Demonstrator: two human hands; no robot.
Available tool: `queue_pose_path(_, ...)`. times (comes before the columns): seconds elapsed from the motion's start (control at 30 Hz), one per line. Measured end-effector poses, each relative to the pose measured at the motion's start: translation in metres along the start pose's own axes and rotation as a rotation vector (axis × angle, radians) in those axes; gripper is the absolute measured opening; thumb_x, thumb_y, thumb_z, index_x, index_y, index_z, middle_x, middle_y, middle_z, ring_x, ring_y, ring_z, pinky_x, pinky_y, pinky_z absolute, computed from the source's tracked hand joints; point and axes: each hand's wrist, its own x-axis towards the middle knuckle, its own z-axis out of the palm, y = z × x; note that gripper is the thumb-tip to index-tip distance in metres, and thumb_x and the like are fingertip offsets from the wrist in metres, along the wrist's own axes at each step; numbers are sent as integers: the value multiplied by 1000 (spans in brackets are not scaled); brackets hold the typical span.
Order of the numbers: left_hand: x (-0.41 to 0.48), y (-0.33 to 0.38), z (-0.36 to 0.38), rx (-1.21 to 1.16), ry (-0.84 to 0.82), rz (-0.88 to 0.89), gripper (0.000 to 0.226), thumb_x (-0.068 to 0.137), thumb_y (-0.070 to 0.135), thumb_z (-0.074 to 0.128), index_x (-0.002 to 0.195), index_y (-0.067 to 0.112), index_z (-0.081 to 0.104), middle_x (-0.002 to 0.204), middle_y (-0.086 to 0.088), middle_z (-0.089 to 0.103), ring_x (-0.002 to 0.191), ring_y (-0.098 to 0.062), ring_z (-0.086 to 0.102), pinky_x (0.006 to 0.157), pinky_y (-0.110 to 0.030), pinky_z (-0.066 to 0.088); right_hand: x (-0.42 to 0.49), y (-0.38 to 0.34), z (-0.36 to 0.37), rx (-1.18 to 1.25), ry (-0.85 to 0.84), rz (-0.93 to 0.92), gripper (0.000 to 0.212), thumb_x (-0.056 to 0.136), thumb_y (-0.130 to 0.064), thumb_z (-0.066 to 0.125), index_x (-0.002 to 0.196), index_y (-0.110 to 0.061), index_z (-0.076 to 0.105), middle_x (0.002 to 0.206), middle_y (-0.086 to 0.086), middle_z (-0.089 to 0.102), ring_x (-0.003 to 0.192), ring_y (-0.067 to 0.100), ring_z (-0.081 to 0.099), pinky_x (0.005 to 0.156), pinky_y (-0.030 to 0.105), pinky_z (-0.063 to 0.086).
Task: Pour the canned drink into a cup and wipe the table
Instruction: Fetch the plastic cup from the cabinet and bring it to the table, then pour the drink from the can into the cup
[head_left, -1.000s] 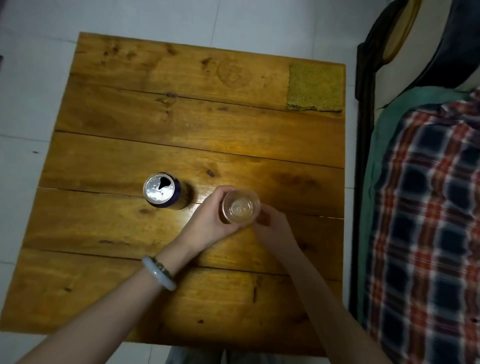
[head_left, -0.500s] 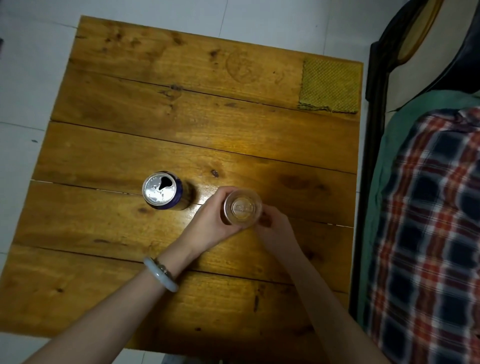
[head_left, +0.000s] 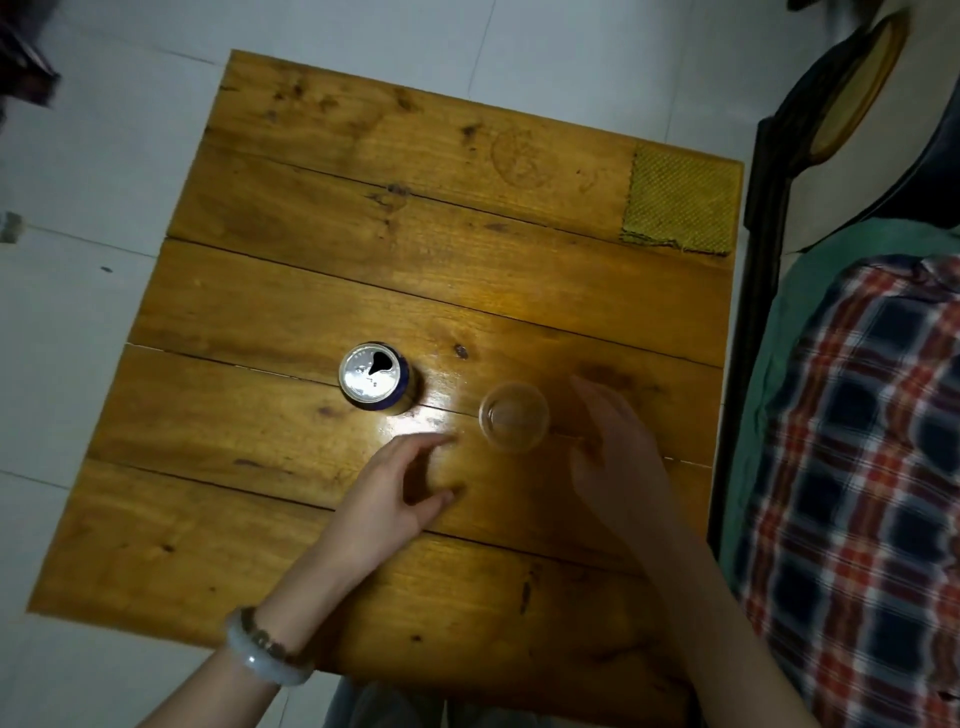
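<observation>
Cup (head_left: 513, 415), clear and upright, stood on a wooden plank table (head_left: 363, 234) seen from above; whether it held any liquid could not be told. An opened drink can (head_left: 375, 378), silver-topped with a dark blue side, stood upright to the left of the cup, near it but not touching.

The left hand (head_left: 387, 499) hovered just below and left of the cup, fingers stretched loosely toward it and thumb spread, holding nothing. A small gap showed between its fingertips and the cup's wall. The right hand (head_left: 618, 457), blurred, was just right of the cup with fingers straight and relaxed, also holding nothing and apart from the cup. A pale bracelet (head_left: 265, 654) circled the left wrist, well below and left of the cup.

Bare planks stretched well beyond the cup on its far side and to its left past the can. The table's right edge ran nearer the cup than the left or far edge, and past it stood a dark frame (head_left: 753, 312) and plaid fabric (head_left: 857, 467). A yellow-green woven cloth (head_left: 680, 205) lay flat at the far right corner, well beyond the cup. Pale floor tiles (head_left: 78, 156) showed far to the left of the cup.
</observation>
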Motion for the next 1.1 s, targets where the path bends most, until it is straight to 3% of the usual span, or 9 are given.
queue_pose_path(0.1,-22,6,-26,-115,54,-81,34,75,28,72,100,47,60,104,28,63,106,10,52,88,-11,42,2,-36,4,32,84,-154,52,83,-2,56,134,-9,47,133,6,50,118,4,40,100,16,31)
queue_pose_path(0.17,-27,4,-42,-200,139,-113,35,73,29,70,103,45,61,103,26,65,105,9,54,85,-4,41,5,-59,18,106,92,-227,50,83,-4,54,132,-10,50,125,3,54,111,6,48,97,13,35)
queue_pose_path(0.23,-23,-5,-56,-241,243,-139,43,78,14,71,114,31,56,111,14,63,110,0,55,88,-4,40,8,-75,40,189,63,-237,52,81,-9,48,133,-11,47,129,5,55,114,17,52,99,25,40)
queue_pose_path(0.33,-9,-17,-69,-234,339,-149,52,82,7,68,128,20,46,121,5,56,112,-4,53,93,-16,41,11,-86,80,362,-49,-109,65,78,-9,47,141,-12,36,142,-5,39,133,12,37,110,36,35)
queue_pose_path(0.4,4,-20,-71,-262,359,-140,52,85,2,62,131,19,43,124,7,52,115,-4,49,91,-8,38,11,-88,104,422,-86,-1,71,76,-9,46,144,-14,28,141,-14,31,136,8,31,113,37,31)
queue_pose_path(0.47,19,-23,-67,-322,347,-130,49,88,-6,54,130,18,42,125,7,50,120,-6,48,93,-5,37,9,-87,125,420,-114,93,75,77,-6,47,147,-17,23,148,-9,29,138,10,28,114,38,29)
queue_pose_path(0.53,31,-28,-60,-351,307,-134,51,89,-12,45,130,19,42,128,6,50,125,-10,46,104,-17,35,8,-85,138,421,-144,188,78,80,-2,50,148,-21,18,152,-4,28,139,13,29,113,39,30)
queue_pose_path(0.93,23,-34,-44,-533,198,-173,69,82,-13,37,141,22,34,145,4,41,136,-8,34,116,-41,23,23,-77,137,426,-127,155,76,78,13,42,146,-17,26,148,-2,36,137,9,30,113,25,25)
queue_pose_path(1.1,13,-35,-39,-576,238,-184,72,82,-21,39,130,34,37,138,16,41,133,-3,36,116,-36,24,40,-71,131,417,-140,102,72,77,16,41,143,-13,34,143,2,44,131,7,38,98,0,26)
